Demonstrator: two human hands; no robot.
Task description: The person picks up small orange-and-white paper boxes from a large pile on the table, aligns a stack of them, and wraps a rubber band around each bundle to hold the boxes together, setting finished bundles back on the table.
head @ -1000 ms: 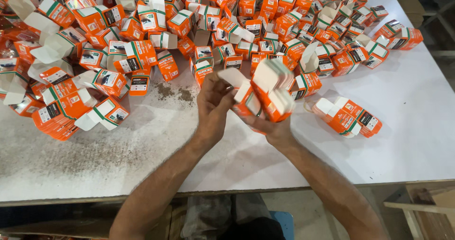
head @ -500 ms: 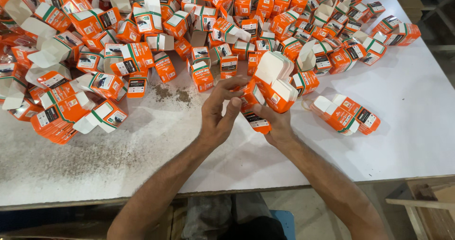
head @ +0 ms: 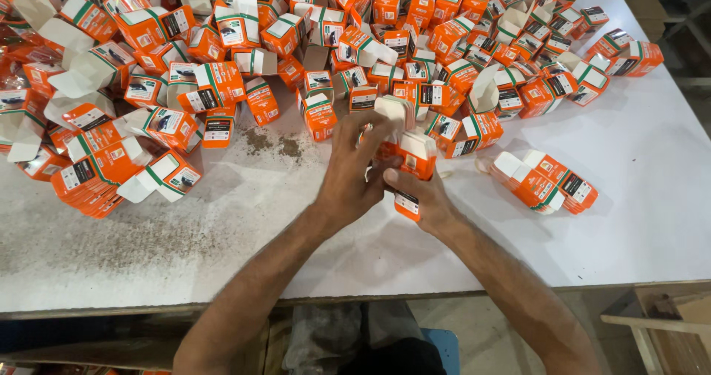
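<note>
Holding a small orange carton [head: 412, 169] between both hands above the white worktop [head: 637, 197], just in front of the big heap of orange cartons [head: 355, 41]. Left hand [head: 354, 169] wraps the carton's left side, fingers [head: 368, 127] curled shut over its upper edge near the open white flaps; right hand [head: 424, 197] grips from below and the right, thumb pressed flat on the front face, remaining fingers hidden behind the box. Carton sits upright, slightly tilted, its lower end poking out beneath the right thumb. Risks, as judged: too firm a pinch could crease the thin card or buckle a flap; the flaps look loose, so one may fold the wrong way or tear at its hinge. A slip would drop the box onto the gritty brown dust [head: 270, 144] just left of the hands and soil it. A finished stack of cartons [head: 546, 181] lies close on the right; a stray elbow or wrist could knock it askew.
</note>
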